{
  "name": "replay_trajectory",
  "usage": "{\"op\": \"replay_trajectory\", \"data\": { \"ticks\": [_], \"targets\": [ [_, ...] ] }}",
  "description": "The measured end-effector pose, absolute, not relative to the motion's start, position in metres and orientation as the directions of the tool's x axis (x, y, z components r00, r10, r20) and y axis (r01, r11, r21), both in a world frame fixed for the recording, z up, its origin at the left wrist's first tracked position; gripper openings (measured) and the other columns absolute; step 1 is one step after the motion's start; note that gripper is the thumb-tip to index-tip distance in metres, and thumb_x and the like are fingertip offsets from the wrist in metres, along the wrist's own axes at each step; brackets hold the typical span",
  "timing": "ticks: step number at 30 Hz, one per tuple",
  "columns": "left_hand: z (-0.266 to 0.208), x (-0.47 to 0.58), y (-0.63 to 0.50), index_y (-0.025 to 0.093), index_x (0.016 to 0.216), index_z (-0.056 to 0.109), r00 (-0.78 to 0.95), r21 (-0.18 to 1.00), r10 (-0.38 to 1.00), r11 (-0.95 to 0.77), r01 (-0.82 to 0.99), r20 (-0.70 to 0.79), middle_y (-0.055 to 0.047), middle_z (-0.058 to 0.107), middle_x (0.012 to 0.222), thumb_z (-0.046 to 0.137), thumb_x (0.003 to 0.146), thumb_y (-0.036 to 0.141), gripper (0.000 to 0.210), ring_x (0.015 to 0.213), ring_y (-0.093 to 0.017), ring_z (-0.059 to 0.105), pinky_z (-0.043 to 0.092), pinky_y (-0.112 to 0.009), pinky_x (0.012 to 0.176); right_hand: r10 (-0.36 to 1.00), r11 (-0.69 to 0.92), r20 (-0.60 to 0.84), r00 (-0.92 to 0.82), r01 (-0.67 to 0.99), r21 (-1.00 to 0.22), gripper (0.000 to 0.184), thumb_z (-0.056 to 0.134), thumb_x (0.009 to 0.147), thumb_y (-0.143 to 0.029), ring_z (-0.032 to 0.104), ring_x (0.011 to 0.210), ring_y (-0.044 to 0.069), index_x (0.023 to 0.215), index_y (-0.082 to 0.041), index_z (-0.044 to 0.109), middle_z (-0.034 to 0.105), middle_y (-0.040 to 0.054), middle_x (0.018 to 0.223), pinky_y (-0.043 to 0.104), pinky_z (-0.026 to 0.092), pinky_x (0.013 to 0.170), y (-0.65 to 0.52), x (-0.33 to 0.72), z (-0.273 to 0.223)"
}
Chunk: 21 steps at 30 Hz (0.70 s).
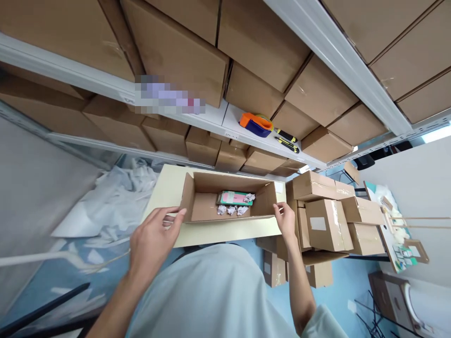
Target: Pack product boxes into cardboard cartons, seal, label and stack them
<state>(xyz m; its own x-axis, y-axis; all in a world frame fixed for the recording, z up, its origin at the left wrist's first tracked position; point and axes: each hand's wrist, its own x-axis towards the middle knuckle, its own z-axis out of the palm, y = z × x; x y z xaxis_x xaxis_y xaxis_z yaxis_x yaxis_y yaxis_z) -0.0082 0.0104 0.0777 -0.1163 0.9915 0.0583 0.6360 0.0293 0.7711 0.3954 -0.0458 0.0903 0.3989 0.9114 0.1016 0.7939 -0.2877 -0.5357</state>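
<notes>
An open-topped cardboard box [204, 215] stands on the pale yellow table in front of me. Inside it lies a flat pink-and-green package [230, 197], with one wad of crumpled paper [249, 197] on its right end. Several more paper wads [231, 210] sit along its near side. My left hand [155, 237] is at the box's near left corner, thumb and fingers closed on the cardboard edge. At the near right corner, my right hand [286, 220] pinches the cardboard edge. Some fingertips of both hands are hidden.
The pale table [211, 234] stands before a shelf [214, 115] packed with cartons. An orange-and-blue tape dispenser [256, 124] and yellow-black cutters [287, 141] lie on the shelf. Stacked cartons [326, 225] crowd the right. Crumpled white paper [105, 202] is heaped at left.
</notes>
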Motion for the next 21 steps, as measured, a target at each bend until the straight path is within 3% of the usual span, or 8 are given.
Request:
{"op": "replay_trajectory", "data": {
  "ticks": [8,11,16,18,21],
  "targets": [
    [0.093,-0.009,0.019,0.026,0.130,0.068,-0.146,0.787,0.987,0.143,0.601,-0.068,-0.009,0.077,0.127,0.066,0.098,0.067,0.052,0.088,-0.028,0.077,0.060,-0.043,0.082,0.873,-0.363,0.127,0.470,0.802,-0.475,0.051,0.065,0.105,-0.067,0.078,0.083,0.027,0.112,-0.020,0.080,0.084,0.0121,0.095,0.037,0.060,0.079,-0.032,0.400,0.117],
    [0.093,-0.007,0.024,0.027,0.130,0.068,-0.123,0.793,0.991,0.118,0.597,-0.055,-0.008,0.076,0.127,0.064,0.100,0.064,0.048,0.087,-0.027,0.077,0.059,-0.042,0.082,0.905,-0.311,0.138,0.403,0.847,-0.430,0.047,0.067,0.106,-0.062,0.077,0.085,0.026,0.122,-0.019,0.080,0.083,0.0136,0.108,0.039,0.062,0.083,0.001,0.407,0.127],
    [0.080,0.001,0.028,0.026,0.129,0.070,-0.095,0.740,0.995,0.082,0.667,-0.024,-0.012,0.077,0.124,0.060,0.103,0.058,0.042,0.098,-0.032,0.078,0.058,-0.043,0.079,0.981,-0.167,0.022,0.193,0.896,-0.411,0.040,0.071,0.107,-0.051,0.080,0.097,0.026,0.135,-0.024,0.081,0.077,0.0152,0.138,0.039,0.063,0.089,0.067,0.415,0.133],
    [0.074,0.006,0.027,0.024,0.130,0.071,-0.081,0.728,0.997,0.067,0.683,-0.016,-0.013,0.077,0.126,0.056,0.104,0.051,0.040,0.100,-0.032,0.078,0.058,-0.042,0.080,0.995,-0.103,-0.027,0.101,0.900,-0.424,0.033,0.070,0.109,-0.046,0.080,0.095,0.024,0.131,-0.026,0.083,0.079,0.0130,0.138,0.038,0.063,0.091,0.086,0.418,0.131],
    [0.067,0.010,0.025,0.024,0.132,0.073,-0.058,0.732,0.998,0.027,0.681,0.017,-0.013,0.078,0.128,0.049,0.104,0.040,0.040,0.094,-0.027,0.078,0.060,-0.039,0.085,0.997,-0.026,-0.081,-0.010,0.902,-0.431,0.025,0.069,0.109,-0.041,0.079,0.085,0.023,0.113,-0.027,0.088,0.086,0.0078,0.119,0.036,0.062,0.088,0.107,0.425,0.127]
  ]
}}
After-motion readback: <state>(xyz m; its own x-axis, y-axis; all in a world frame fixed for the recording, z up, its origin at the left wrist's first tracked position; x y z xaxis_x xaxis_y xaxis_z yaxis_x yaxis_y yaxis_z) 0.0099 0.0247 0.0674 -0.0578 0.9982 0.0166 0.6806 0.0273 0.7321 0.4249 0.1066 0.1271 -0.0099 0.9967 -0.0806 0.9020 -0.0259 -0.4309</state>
